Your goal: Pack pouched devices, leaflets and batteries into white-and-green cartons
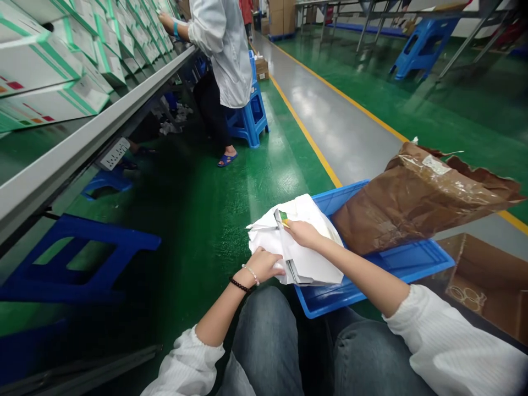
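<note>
A white paper-wrapped bundle [315, 256] lies above my knees, at the near left end of a blue plastic crate [406, 267]. Its wrapping is loose and creased, and grey edges of stacked sheets show through an opening at the front. My left hand [266, 267] is closed on the bundle's near left edge, the thumb on the paper. My right hand [304, 234] is closed at the top of the opening, its fingertips on the folded wrapping beside a small green and yellow patch [284, 218]. Whether that patch is a separate item or print, I cannot tell.
A large brown paper sack [412, 198] leans in the crate. An open cardboard box [487, 280] stands at right. White and green cartons [41, 60] fill the workbench at left. A co-worker [225, 55] stands beside blue stools [251, 115]. Another blue stool [78, 258] is at left.
</note>
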A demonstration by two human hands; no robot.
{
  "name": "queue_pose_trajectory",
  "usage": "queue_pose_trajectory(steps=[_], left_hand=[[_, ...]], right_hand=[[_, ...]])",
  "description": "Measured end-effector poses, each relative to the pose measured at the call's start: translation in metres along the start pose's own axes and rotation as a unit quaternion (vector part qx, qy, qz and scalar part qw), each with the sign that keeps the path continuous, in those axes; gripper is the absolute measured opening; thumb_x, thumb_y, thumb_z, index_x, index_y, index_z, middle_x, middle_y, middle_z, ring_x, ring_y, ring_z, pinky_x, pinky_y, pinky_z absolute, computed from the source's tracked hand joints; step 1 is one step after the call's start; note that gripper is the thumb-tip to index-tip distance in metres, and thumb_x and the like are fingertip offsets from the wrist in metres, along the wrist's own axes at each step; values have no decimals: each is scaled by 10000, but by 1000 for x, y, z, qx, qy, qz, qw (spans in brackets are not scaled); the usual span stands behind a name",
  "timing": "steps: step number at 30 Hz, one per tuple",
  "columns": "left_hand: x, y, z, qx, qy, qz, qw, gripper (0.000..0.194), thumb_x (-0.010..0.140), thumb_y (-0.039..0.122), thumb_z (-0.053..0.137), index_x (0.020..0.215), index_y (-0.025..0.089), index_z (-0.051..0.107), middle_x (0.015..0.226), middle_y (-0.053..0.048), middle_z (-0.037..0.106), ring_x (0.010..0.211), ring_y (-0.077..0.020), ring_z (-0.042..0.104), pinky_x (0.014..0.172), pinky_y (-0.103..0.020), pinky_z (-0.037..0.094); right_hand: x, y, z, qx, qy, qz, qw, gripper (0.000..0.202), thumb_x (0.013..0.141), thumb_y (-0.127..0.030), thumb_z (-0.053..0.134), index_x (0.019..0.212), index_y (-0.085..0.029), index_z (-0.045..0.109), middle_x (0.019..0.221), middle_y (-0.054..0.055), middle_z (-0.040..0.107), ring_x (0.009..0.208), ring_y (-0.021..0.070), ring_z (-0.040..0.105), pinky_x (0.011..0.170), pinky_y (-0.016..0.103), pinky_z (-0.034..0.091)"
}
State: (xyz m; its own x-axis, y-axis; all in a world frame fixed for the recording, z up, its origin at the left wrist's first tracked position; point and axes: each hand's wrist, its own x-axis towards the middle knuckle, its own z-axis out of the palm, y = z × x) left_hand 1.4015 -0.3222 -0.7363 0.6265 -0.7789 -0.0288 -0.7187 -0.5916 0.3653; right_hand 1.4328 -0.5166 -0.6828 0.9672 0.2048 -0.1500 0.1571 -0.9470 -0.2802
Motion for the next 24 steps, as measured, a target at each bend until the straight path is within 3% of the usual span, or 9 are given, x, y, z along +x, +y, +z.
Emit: queue_pose_trajectory(steps=[3,6,9,12,14,16,19,21,24], left_hand=[[-22,0,-4,-35,27,45,998,214,849,425,662,791,219,654,785,4,707,846,-179,661,1027,-368,345],[-46,1,-5,-63,70,29,995,243,810,441,705,744,219,634,751,33,691,827,-173,656,1107,-431,260],[-56,5,-8,-87,128,-27,988,279,883,488,590,856,213,628,763,27,683,707,-154,641,1028,-419,366],[-41,14,-15,-93,207,-92,970,447,926,509,484,1158,129,533,1118,-133,640,844,-203,643,861,-373,468],[-20,21,-20,-70,250,-83,962,790,799,608,623,1346,91,385,1389,-228,452,1107,-292,570,886,-399,463],[1,30,-24,-31,248,-37,968,1029,662,645,733,1445,153,282,1481,-195,369,1237,-350,465,948,-449,423],[23,43,-23,-4,210,-18,978,708,816,474,654,1418,233,370,1266,-114,600,1106,-322,530,889,-455,420],[32,50,-21,-9,213,-37,976,526,882,329,561,1377,210,431,1127,-116,658,1041,-310,549,857,-445,420],[46,52,-24,-19,233,-33,972,743,834,352,610,1471,159,280,1376,-176,507,1249,-344,432,995,-480,358]], right_hand=[[-6,3,-3,1,-11,-1,1000,280,986,-338,408,1014,-145,608,986,151,706,930,267,665,762,291,424],[-15,5,-14,29,-12,-12,999,278,977,-330,426,911,-142,620,911,125,708,850,230,658,716,260,408],[-25,7,-32,84,14,-38,996,269,966,-302,422,899,-145,629,883,93,701,826,205,638,718,254,407],[-38,16,-55,147,52,-57,986,300,961,-317,395,926,-153,644,914,65,691,862,192,619,757,262,422],[-48,31,-71,179,71,-56,980,350,958,-371,377,939,-148,646,875,53,672,796,178,602,705,263,433],[-59,51,-86,247,87,-32,964,380,933,-445,414,955,-140,640,772,31,628,647,147,547,589,248,413],[-74,78,-99,391,101,34,914,377,848,-514,558,944,-157,635,642,-26,529,490,93,411,469,217,323],[-83,85,-103,447,99,56,887,363,805,-517,624,911,-170,638,627,-38,504,472,78,381,452,211,303],[-89,80,-102,484,89,50,869,360,776,-516,668,883,-172,644,679,-18,537,508,82,428,468,213,350]])
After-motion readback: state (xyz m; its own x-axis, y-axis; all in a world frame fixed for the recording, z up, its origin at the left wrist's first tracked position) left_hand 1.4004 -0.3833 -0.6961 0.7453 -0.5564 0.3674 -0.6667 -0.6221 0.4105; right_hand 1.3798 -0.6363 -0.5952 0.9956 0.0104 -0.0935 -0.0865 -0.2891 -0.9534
